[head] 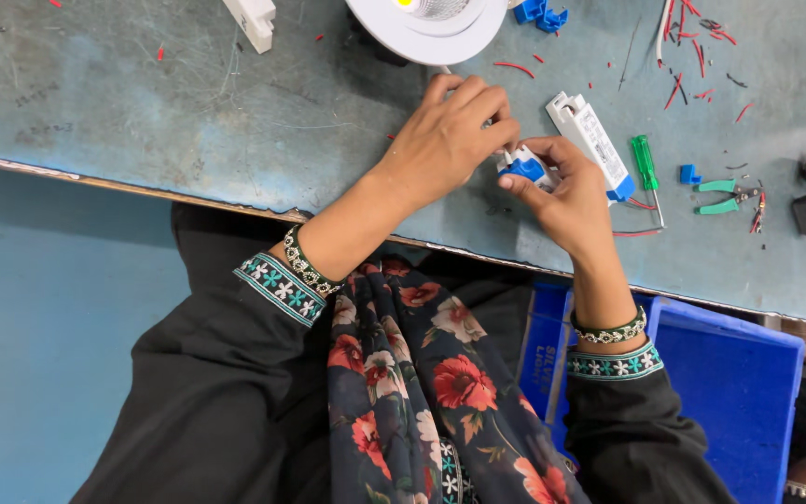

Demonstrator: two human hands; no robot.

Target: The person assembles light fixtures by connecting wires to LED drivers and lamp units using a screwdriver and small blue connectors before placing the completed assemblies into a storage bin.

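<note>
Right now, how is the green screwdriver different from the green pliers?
The green screwdriver is one straight stick with a thin metal shaft; the green pliers have two handles spread apart. The screwdriver lies closer to the right hand, beside the white box; the pliers lie farther right. Both rest untouched on the blue-grey table.

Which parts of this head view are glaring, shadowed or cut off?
Head view: the round white lamp housing glares, cropped by the top edge; soft shadow lies under the left hand; the small blue and white connector and right hand look sharp.
</note>
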